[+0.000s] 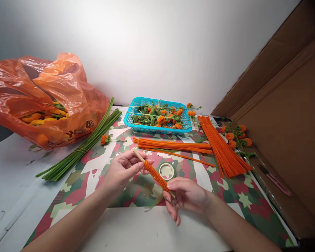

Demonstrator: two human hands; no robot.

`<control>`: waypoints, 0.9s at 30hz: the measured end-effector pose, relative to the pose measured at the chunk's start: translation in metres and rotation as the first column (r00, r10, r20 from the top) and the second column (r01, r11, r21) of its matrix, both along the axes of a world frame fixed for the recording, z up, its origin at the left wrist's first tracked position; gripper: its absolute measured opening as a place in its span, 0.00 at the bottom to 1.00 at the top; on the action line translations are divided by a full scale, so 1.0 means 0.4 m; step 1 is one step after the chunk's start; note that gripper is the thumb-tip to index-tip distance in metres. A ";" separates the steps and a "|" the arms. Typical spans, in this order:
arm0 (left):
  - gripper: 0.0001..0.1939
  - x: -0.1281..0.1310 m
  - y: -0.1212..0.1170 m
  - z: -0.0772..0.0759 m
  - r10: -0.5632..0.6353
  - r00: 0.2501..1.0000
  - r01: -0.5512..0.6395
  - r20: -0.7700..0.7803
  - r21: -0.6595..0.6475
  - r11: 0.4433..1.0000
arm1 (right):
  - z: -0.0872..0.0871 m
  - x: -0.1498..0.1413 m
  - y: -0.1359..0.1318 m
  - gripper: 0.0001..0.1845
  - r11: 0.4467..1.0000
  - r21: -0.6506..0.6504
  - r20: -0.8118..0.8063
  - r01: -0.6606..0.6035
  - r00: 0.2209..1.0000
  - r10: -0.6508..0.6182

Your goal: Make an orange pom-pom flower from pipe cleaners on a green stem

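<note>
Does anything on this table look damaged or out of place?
Yes: the patterned covering looks torn, with a ragged white patch showing left of the left hand. One orange flower also lies alone, left of the blue basket.

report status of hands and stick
Left hand, right hand holding stick near opposite ends. Orange coil wound around it. Tape roll just beyond; nothing visibly blocking.

Camouflage-patterned tabletop (pixel 73 189) under blue basket (pixel 157 131), tape roll (pixel 174 171), orange stems (pixel 223 150).
</note>
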State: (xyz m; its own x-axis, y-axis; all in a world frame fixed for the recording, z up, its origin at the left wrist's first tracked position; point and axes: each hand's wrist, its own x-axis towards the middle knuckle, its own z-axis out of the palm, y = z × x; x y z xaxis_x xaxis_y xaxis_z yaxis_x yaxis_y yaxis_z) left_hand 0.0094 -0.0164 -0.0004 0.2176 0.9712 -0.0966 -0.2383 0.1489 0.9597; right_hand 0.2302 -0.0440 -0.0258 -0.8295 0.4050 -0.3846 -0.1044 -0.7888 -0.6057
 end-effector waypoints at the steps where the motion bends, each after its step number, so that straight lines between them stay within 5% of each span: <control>1: 0.16 0.000 0.000 0.000 -0.001 1.000 0.001 -0.001 0.002 1.000 | 0.000 0.000 0.000 0.17 1.000 -0.001 0.000 0.001 1.000 -0.001; 27: 0.10 0.000 0.000 -0.010 0.020 1.000 -0.019 -0.005 0.012 1.000 | -0.006 -0.001 0.000 0.20 0.999 0.033 0.003 0.014 1.000 -0.014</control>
